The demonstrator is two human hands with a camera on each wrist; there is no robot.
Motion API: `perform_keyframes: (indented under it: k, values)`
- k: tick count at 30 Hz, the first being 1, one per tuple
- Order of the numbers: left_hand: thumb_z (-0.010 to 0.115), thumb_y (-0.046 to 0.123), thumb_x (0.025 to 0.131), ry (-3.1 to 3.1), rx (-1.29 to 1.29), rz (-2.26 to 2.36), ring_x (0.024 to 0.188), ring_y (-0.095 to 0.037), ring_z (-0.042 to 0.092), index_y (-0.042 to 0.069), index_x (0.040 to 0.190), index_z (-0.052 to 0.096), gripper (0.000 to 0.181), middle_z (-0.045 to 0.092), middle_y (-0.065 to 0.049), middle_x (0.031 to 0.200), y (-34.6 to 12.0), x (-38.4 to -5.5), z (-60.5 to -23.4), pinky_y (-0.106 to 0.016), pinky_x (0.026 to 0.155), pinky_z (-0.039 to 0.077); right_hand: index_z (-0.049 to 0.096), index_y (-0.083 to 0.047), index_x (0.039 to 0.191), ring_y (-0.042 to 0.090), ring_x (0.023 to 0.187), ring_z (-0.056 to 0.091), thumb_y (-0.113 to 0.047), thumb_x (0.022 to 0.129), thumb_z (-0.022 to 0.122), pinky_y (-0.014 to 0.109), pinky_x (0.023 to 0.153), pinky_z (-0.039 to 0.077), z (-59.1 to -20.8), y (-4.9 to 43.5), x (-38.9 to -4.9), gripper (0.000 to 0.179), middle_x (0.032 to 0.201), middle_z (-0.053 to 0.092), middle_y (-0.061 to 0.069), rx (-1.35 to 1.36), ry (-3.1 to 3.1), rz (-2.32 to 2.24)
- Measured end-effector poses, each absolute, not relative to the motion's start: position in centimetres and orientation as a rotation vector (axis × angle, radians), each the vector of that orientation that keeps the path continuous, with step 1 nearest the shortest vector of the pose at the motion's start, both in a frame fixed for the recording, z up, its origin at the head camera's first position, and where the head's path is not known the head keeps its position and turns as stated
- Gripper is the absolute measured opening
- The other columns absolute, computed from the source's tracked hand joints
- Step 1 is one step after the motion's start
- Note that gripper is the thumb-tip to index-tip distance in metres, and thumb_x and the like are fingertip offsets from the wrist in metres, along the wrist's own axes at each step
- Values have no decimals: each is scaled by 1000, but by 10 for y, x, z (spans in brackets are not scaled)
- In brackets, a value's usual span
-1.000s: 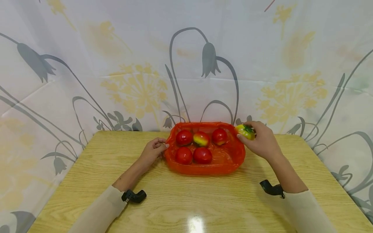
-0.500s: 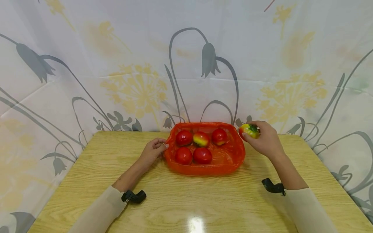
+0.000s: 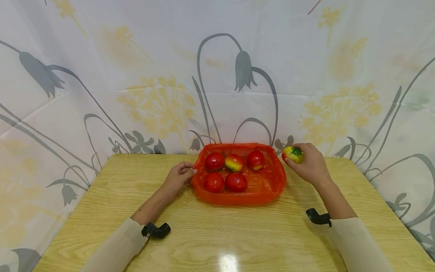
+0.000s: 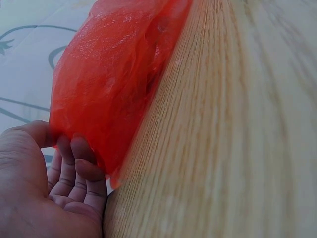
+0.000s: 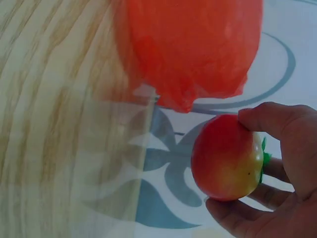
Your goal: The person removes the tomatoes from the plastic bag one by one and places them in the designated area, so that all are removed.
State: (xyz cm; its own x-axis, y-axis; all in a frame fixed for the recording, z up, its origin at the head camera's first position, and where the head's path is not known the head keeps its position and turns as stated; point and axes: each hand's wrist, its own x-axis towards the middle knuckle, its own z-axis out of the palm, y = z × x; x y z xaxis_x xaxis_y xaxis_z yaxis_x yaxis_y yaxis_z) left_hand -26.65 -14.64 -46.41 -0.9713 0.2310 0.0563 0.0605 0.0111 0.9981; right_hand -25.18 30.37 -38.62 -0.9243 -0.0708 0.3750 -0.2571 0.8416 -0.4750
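Observation:
A tray wrapped in red plastic (image 3: 234, 198) stands at the table's back edge, with several red tomatoes (image 3: 236, 182) inside, some with yellow patches. Its left end is pinched by my left hand (image 3: 177, 176); the left wrist view shows the thumb and curled fingers at the crinkled red plastic (image 4: 109, 79). Beyond the tray's right end, my right hand (image 3: 310, 163) holds up a red and yellow tomato (image 5: 225, 156) with a green leafy top. Thumb and fingers grip it from opposite sides, apart from the tray.
The wooden table (image 3: 210, 230) spreads out in front of the tray. Right behind it hangs a pale cloth (image 3: 217, 75) with grey and yellow flowers. Each wrist wears a black camera mount (image 3: 156, 229).
The right hand has moved a little to the right with the tomato, from the tray's right rim to outside it. The left hand and the tray have stayed in place.

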Motion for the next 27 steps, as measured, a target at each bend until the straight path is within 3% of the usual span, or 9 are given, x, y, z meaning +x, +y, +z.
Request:
perform_keyframes:
  k: [9, 18, 27]
  values:
    - [62, 7, 105, 2143, 306, 2108, 74, -13, 58, -10, 125, 58, 27, 69, 1, 86, -147, -266, -466, -23, 68, 51, 59, 8, 131, 48, 111, 55, -13, 92, 81, 64, 97, 51, -401, 310, -258, 50, 130, 55, 32, 270, -2696, 747]
    - [63, 9, 105, 2148, 291, 2095, 73, -13, 57, -9, 125, 57, 27, 69, 1, 86, -147, -265, -464, -22, 67, 51, 60, 7, 127, 46, 105, 55, -10, 90, 82, 62, 93, 50, -412, 315, -265, 46, 122, 59, 31, 308, -2693, 722]
    - [63, 9, 105, 2146, 293, 2096, 73, -13, 57, -9, 124, 58, 27, 69, 2, 86, -146, -266, -464, -22, 66, 50, 58, 7, 133, 49, 108, 56, -10, 91, 80, 66, 97, 48, -418, 319, -268, 51, 127, 57, 33, 300, -2742, 723]
